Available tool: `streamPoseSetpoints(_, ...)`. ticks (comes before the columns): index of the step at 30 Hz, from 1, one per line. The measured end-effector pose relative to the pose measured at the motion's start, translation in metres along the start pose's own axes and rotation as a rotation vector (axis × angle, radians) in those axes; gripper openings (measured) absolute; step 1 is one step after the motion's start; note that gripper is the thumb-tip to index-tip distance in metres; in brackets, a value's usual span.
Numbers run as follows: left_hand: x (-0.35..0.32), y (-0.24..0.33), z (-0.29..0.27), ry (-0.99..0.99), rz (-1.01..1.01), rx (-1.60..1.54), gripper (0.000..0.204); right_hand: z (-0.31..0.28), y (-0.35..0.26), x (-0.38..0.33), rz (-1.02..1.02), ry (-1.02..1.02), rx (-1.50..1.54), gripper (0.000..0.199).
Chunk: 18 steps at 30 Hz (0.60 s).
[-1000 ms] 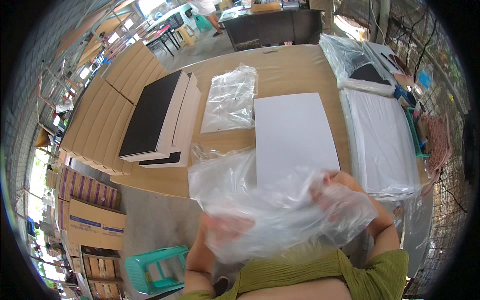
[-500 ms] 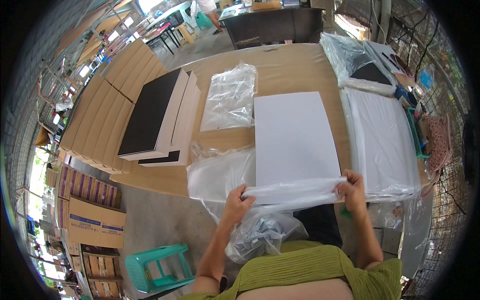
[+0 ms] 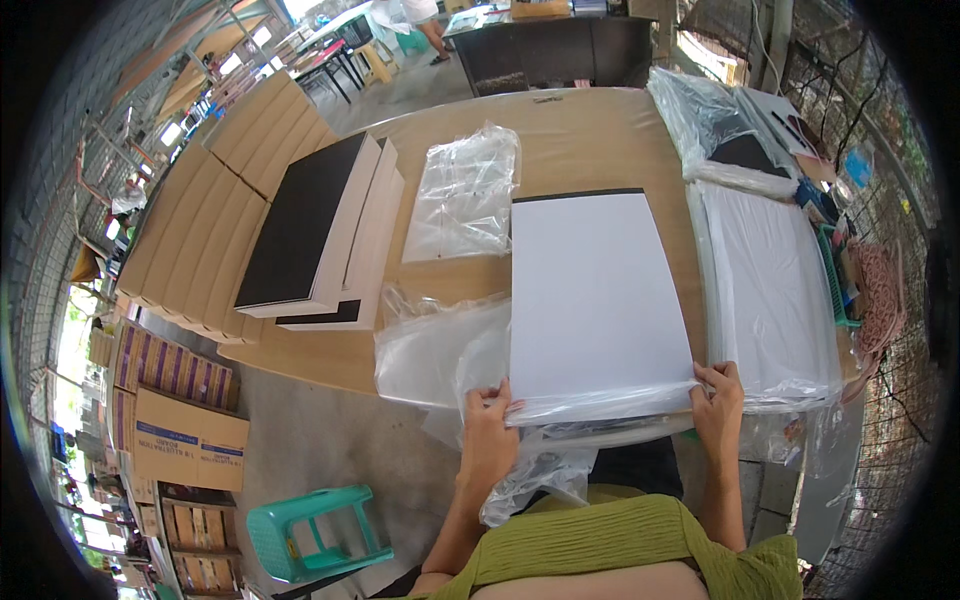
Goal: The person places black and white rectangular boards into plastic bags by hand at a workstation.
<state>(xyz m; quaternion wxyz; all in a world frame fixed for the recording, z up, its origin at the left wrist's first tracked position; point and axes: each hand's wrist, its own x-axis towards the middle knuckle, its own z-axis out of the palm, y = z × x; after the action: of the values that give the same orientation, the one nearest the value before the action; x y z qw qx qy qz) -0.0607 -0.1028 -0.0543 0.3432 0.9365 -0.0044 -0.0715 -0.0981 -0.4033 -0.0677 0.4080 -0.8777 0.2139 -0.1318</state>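
Note:
A large white board [image 3: 600, 290] lies flat before me, with a thin black strip showing along its far edge. Clear plastic film [image 3: 600, 405] wraps over its near end at the table edge. My left hand [image 3: 490, 430] is closed on the film at the near left corner. At the near right corner, my right hand [image 3: 718, 405] pinches the film too. Loose clear plastic [image 3: 435, 350] spreads left of the board, and more crumpled plastic [image 3: 545, 480] hangs below the table edge.
Black-topped board stacks [image 3: 305, 225] and brown cartons [image 3: 190, 240] stand at the left. Folded clear bags [image 3: 462, 195] lie beyond the loose plastic. At right sits a plastic-covered white stack [image 3: 765, 280], beside a green basket [image 3: 835, 275]. A green stool [image 3: 310, 530] stands on the floor.
Both hands have come down toward me and slightly apart, drawing the film with them. The board's near end sits lower, and a black strip now shows at its far edge.

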Motion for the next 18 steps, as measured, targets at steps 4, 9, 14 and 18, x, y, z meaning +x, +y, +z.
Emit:
streamPoseSetpoints(4, -0.009, 0.006, -0.035, -0.154, -0.201, -0.551, 0.074, -0.016, 0.011, -0.004, 0.228, -0.19, 0.435, 0.016)
streamPoseSetpoints(9, -0.003, 0.018, -0.05, -0.31, 0.036, -1.65, 0.086, -0.015, -0.036, -0.006, 0.096, -0.01, 1.118, 0.021)
streamPoseSetpoints(14, 0.023, 0.034, -0.09, -0.49, 0.334, -1.738, 0.093, -0.037, -0.053, 0.045, -0.874, -0.109, 1.085, 0.03)
streamPoseSetpoints(18, 0.037, 0.055, -0.143, -0.096, 0.923, -1.104, 0.111, -0.055, -0.065, 0.075, -0.595, 0.212, 1.234, 0.027)
